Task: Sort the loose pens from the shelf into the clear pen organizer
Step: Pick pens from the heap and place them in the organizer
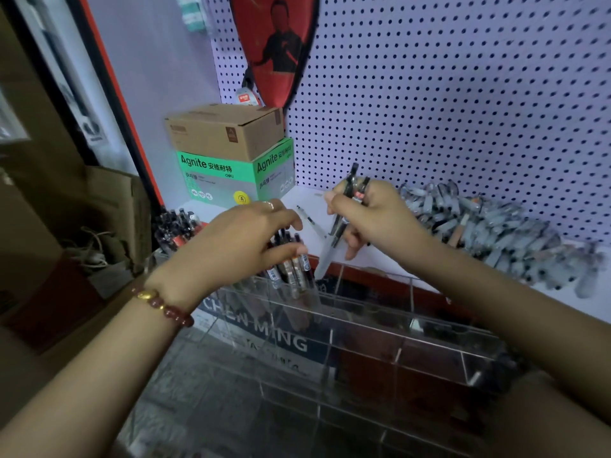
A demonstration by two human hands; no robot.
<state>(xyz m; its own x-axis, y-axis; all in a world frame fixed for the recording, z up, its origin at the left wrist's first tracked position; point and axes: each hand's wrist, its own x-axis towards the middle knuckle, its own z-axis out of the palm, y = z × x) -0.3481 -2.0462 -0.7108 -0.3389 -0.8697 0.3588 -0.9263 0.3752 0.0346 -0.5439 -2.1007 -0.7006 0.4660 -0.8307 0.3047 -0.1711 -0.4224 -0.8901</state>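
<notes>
The clear pen organizer (pixel 410 328) stands in front of me below the white shelf (pixel 373 256). Several pens (pixel 294 269) stand in its back left compartment. My left hand (pixel 241 239) is over them, its fingers and thumb closing on their tops. My right hand (pixel 370 216) grips a small bunch of pens (pixel 347 206), their tips pointing down toward the organizer. A heap of loose pens (pixel 496 229) lies on the shelf at the right. One single pen (pixel 309 219) lies on the shelf between my hands.
A green Agnite box (pixel 231 176) with a brown carton (pixel 224 130) on top sits at the shelf's back left. More pens (pixel 178 226) stand in a holder at far left. Pegboard (pixel 463 94) backs the shelf. Cardboard boxes (pixel 109 209) stand to the left.
</notes>
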